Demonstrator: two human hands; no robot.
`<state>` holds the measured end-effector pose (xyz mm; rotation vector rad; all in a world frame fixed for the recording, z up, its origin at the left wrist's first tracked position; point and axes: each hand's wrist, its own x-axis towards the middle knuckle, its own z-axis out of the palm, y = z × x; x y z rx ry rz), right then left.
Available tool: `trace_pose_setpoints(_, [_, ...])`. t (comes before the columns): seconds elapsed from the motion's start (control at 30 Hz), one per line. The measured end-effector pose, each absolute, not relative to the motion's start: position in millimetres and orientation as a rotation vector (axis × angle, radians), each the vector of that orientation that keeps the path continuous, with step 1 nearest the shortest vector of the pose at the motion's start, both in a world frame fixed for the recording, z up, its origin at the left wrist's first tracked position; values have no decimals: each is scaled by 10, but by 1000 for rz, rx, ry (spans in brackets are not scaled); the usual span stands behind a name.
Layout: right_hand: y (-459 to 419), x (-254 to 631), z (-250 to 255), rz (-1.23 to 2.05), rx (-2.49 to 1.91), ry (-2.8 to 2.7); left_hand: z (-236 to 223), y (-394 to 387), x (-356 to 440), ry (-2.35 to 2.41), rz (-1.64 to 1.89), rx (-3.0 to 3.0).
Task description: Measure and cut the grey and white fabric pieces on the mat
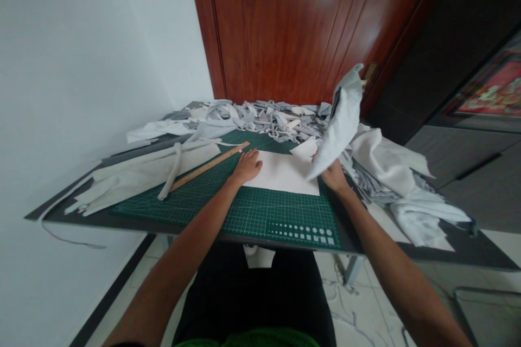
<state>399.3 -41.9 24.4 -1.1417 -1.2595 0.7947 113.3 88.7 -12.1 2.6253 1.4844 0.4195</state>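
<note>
A white rectangular sheet (280, 175) lies flat on the green cutting mat (195, 203). My left hand (247, 166) rests on the sheet's left end, palm down with the fingers stretched out. Over the sheet's right end, my right hand (334, 174) is closed on a pale grey piece of fabric (344, 114), which stands up from the hand and flares towards the door. Part of the right hand's fingers is hidden behind this fabric. A smaller white piece (304, 148) lies just beyond the sheet. Left of my left hand, a wooden ruler (207, 167) lies slantwise.
Grey and white fabric scraps (268, 119) are heaped along the table's back. Long pale strips (134, 179) lie at the left, and more crumpled fabric (382, 162) covers the right side. A brown door (280, 27) stands behind the table, a white wall (93, 54) at the left.
</note>
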Motion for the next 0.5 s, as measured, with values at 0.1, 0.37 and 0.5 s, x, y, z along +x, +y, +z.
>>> trace_pose_setpoints(0.1, [-436, 3932, 247, 681, -1132, -1303, -143, 907, 1131, 1484, 421, 2626])
trace_pose_setpoints(0.37, [-347, 3921, 233, 749, -933, -1102, -157, 931, 1132, 1470, 424, 2632])
trace_pose_setpoints(0.5, [-308, 4079, 273, 843, -801, -909, -162, 930, 1129, 1463, 434, 2634])
